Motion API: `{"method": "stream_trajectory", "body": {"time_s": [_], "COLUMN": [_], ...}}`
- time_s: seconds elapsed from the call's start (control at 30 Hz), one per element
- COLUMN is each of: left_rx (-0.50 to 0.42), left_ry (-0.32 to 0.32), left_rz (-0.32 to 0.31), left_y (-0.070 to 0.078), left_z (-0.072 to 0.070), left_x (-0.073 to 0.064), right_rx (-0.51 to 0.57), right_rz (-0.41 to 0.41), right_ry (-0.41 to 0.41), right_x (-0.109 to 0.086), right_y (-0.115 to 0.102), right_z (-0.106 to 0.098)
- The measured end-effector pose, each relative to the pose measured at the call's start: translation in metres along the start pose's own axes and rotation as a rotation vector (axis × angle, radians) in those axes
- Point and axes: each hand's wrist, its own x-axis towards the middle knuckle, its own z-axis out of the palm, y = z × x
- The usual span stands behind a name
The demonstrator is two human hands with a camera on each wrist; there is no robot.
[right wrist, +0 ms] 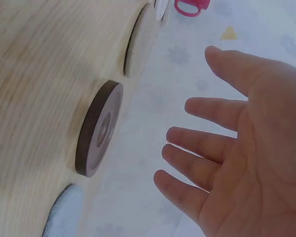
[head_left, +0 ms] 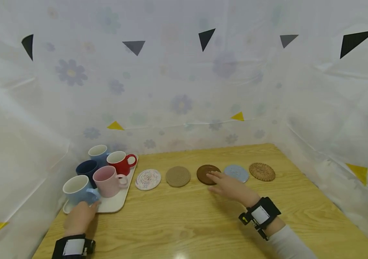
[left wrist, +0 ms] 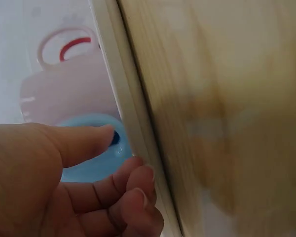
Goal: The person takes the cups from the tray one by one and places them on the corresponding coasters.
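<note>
- Brown coaster (head_left: 204, 172) beneath the fingertips of the right hand (head_left: 232, 189), partly covered by them from the head.
- Spread apart on the right: 4 fingers and 1 thumb nearly straight, gripping nothing.
- Close over the brown coaster; contact hard to tell, though with a visible gap in the right wrist view.
- Just beyond the right knuckles, a light blue coaster (head_left: 237, 171); farther right, a woven coaster (head_left: 262, 171).
- Left of the right fingertips, a tan coaster (head_left: 178, 176), then a speckled white coaster (head_left: 148, 180).
- At the near edge of a white tray (head_left: 116, 203), the left hand (head_left: 80, 216): thumb extended, fingers loosely bent, tips apart, nothing seen pinched between.
- Close by the tray's rim with those fingertips; touch not certain.
- Just past the left thumb, a light blue mug (head_left: 75, 194); beyond it to the right, a pink mug (head_left: 104, 184).
- Farther from the left hand on the tray, 3 more: dark blue mug (head_left: 84, 169), red mug (head_left: 120, 167), blue mug (head_left: 97, 155).
- Under both hands, a wood-grain table (head_left: 177, 219).
</note>
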Motion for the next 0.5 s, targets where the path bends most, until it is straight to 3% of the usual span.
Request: {"method": "stream_trajectory", "body": {"time_s": [0.3, 0.5], "left_rx": [0.008, -0.104], "left_ry": [-0.05, -0.066], "left_rz": [-0.116, -0.069], "left_y": [-0.026, -0.04], "left_z": [-0.007, -0.014], "left_x": [0.015, 0.015], "right_rx": [-0.002, 0.009], "right_rz": [-0.031, -0.003], "right_ry": [-0.008, -0.006], "right_x": [-0.003, -0.004], "right_y": [-0.007, -0.003], "right_z": [-0.002, 0.002]}}
